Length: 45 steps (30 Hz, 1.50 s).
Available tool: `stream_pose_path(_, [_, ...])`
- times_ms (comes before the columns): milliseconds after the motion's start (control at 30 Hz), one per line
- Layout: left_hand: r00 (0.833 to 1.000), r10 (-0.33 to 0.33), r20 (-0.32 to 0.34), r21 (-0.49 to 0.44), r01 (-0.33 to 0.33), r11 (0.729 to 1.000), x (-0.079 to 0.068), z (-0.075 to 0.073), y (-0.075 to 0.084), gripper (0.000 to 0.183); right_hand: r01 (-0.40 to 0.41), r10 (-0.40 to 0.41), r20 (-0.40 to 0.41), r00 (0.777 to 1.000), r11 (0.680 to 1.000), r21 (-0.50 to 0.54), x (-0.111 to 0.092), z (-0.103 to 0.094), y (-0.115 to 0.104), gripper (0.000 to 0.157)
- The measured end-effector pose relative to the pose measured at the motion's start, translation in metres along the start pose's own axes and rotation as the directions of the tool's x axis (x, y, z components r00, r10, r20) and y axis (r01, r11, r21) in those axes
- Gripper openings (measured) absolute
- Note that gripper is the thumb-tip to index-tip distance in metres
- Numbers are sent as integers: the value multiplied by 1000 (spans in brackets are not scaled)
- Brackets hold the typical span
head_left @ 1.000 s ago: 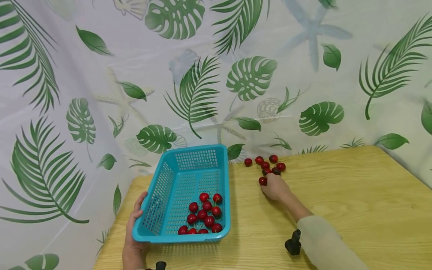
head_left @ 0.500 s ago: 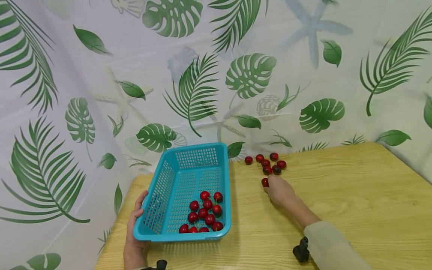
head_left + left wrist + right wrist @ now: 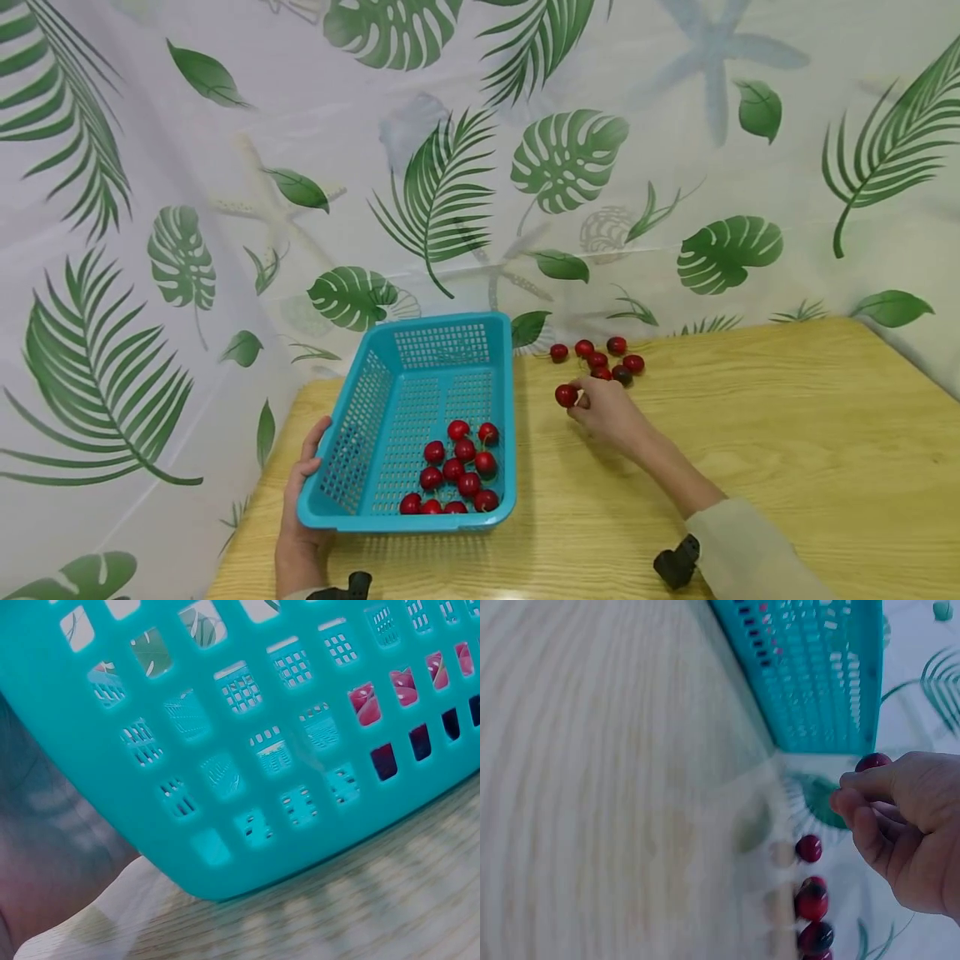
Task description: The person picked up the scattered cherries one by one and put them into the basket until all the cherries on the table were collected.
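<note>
The right hand (image 3: 611, 412) pinches a cherry (image 3: 566, 395) above the table (image 3: 765, 433), toward its far edge; the left hand (image 3: 291, 504) grips the basket (image 3: 405, 523) by its side. The cherry (probably light, slick) likely bruises, so pinch its round sides gently.

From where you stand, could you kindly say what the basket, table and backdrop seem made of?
The basket looks like molded plastic with a smooth, slight sheen, given its even colour and regular holes. The table could be wood or wood-look laminate: grain shows, and its glossy top mirrors cherries. The backdrop may be thin fabric or plastic sheeting, mostly matte, with soft creases.
</note>
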<state>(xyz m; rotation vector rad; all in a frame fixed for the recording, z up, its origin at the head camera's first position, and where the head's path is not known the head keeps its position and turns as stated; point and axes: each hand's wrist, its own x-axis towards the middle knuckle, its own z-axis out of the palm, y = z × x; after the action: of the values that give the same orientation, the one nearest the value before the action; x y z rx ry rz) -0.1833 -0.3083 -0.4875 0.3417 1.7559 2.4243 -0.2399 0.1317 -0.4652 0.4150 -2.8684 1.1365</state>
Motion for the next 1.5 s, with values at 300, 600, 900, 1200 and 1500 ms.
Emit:
stream_pose_path(300, [999, -21, -25, -3, 21, 1000, 0, 2, 1, 58, 201, -201, -20, 979, 979, 28, -9, 1, -58, 34])
stream_pose_path(600, [997, 37, 64, -70, -33, 997, -1, 0, 2, 61, 383, -374, 93, 923, 919, -95, -19, 25, -121, 43])
stream_pose_path(900, [997, 41, 62, -56, -38, 998, -2, -1, 0, 59, 498, -459, 205, 865, 835, -232, -19, 66, -140, 19])
stream_pose_path(1200, [998, 30, 48, -12, -29, 999, 2, 0, 1, 59, 461, -372, 296, 880, 821, -337, -14, 74, -143, 29])
stream_pose_path(1500, [995, 55, 82, -13, -54, 998, 0, -1, -1, 61, 436, -333, 299, 894, 799, -413, -17, 78, -143, 28])
